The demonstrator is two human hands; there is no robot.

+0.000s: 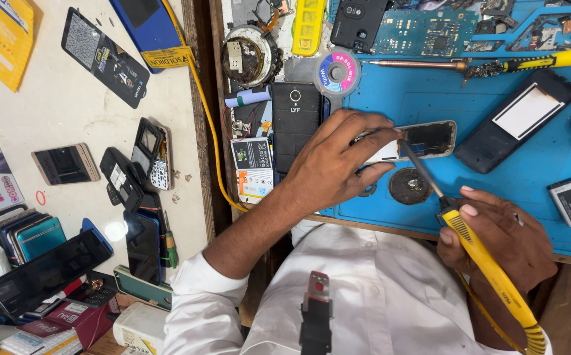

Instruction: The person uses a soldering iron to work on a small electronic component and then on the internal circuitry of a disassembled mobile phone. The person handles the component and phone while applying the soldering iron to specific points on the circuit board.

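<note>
The desk [88, 98] carries a blue work mat [404, 105] on its right half, crowded with phone parts. At the mat's centre lies an opened phone body [430, 138], the piece being worked on, with a black phone [295, 125] at its nine o'clock and a dark phone shell [515, 121] at its three o'clock. A round dark pad [409, 186] sits at its six o'clock, and a spool of desoldering braid [338, 72] at its eleven o'clock.

The left hand [338, 164] rests over the left end of the opened phone body, its fingers [371, 141] pinching something thin against it; what they grip is too small to tell. The right hand [502, 236], at five o'clock from the phone body, is clenched around a yellow soldering iron [489, 263], whose tip [405, 146] meets the body just by the left fingertips.

To do this joint well, I judge the left hand should stay planted so the body cannot slide, with fingertips kept off the hot tip. The iron wants a steady, shallow angle and only brief contact, since nearby plastic could scorch. The trailing yellow cord [206, 125] should hang slack, not tugging the iron.
</note>
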